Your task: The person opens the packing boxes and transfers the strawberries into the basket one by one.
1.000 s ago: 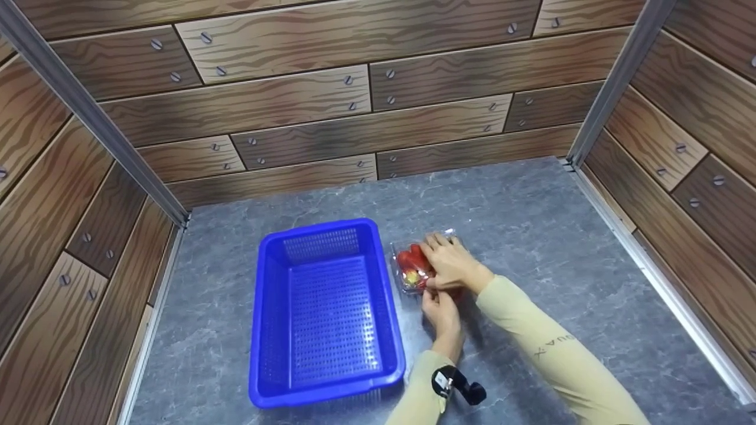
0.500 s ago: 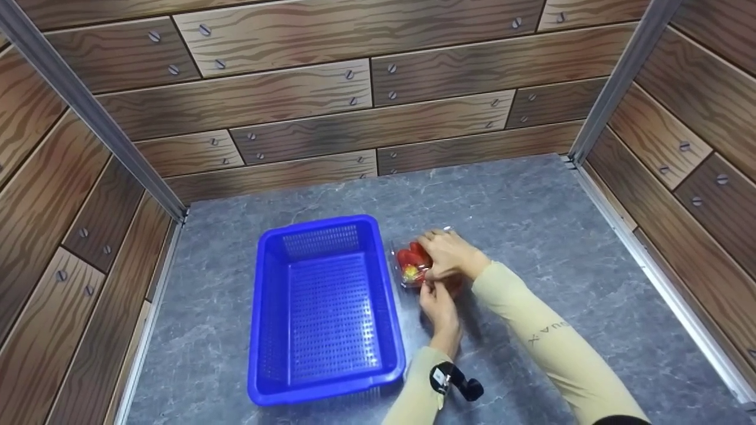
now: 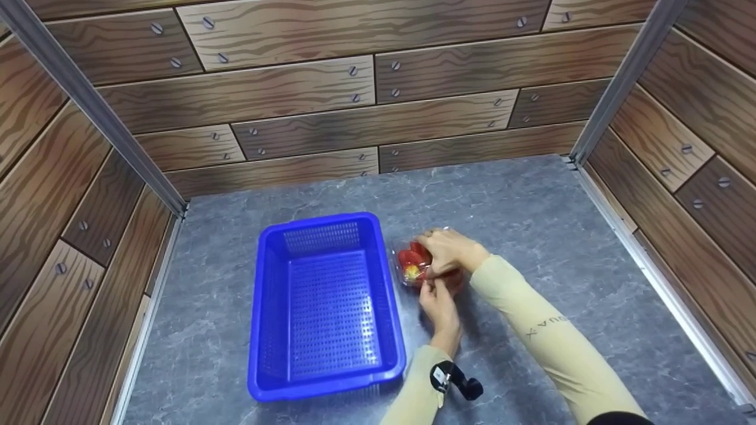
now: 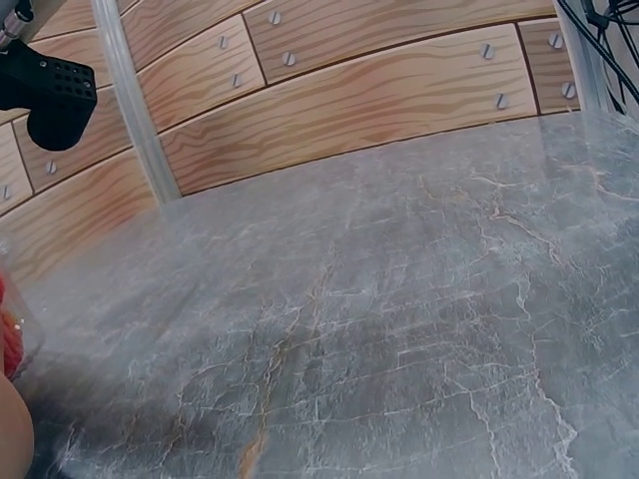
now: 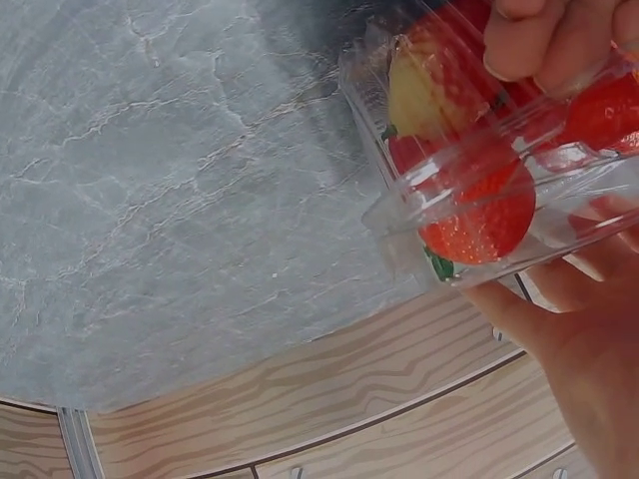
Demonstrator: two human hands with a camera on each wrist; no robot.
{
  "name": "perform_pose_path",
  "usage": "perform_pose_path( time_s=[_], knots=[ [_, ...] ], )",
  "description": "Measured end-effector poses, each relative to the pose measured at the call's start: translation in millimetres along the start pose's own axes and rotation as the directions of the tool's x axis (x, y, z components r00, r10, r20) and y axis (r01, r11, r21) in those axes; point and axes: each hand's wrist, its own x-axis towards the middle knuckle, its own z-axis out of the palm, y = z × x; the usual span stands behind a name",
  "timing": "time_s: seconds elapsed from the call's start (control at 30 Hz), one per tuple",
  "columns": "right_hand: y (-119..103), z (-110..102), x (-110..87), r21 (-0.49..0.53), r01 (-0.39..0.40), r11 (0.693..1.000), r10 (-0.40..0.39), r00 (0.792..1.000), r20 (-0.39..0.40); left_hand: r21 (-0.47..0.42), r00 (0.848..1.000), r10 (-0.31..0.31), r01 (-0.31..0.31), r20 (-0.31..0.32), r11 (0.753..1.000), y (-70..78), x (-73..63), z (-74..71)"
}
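A clear plastic clamshell box (image 5: pixel 394 225) of strawberries (image 5: pixel 479 215) stands on the grey table, just right of a blue basket (image 3: pixel 256 330). My right hand (image 3: pixel 452 249) lies over the box's top and grips it, hiding much of the fruit. At the near side, my left hand (image 3: pixel 440 310) pinches the box's edge with thumb and fingers. The right wrist view shows the right hand (image 5: pixel 589 339) low at the lid edge, with the left hand's fingers (image 5: pixel 544 45) bent onto the box above. Only one strawberry (image 4: pixel 12 344) peeks into the left wrist view.
The perforated blue basket holds nothing visible. Wood-patterned walls (image 3: pixel 295 106) enclose the table (image 3: pixel 520 195) on the back and both sides, with metal posts at the corners. A black wrist camera (image 3: pixel 469 388) juts out from the left forearm; cables (image 4: pixel 604 30) hang at the left wrist view's corner.
My left fingers have moved up against the box's near edge. The right hand has shifted slightly left and bends more over the box. The basket stays put.
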Motion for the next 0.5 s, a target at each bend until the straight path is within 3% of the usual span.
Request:
perform_pose_path(
  time_s=[0.13,0.23,0.37,0.5],
  knots=[
    [1.3,-10.1,0.5,0.13,-0.072,0.989,0.064,0.996,0.067,0.051,0.999,-0.003,0.006,-0.05,0.999,-4.0,0.7,-8.8],
    [1.5,-17.8,0.4,0.195,-0.12,0.973,0.1,0.989,0.109,0.05,0.999,-0.016,0.018,-0.028,0.999,-6.7,0.0,-14.6],
    [0.9,-21.7,1.4,0.191,-0.118,0.974,0.091,0.986,0.143,0.033,0.999,-0.025,0.024,0.027,0.999,-7.4,-3.5,-16.9],
    [2.3,-25.6,3.4,0.186,-0.123,0.975,0.095,0.984,0.15,0.038,0.999,-0.031,0.03,0.029,0.999,-6.5,-5.7,-16.5]
  ],
)
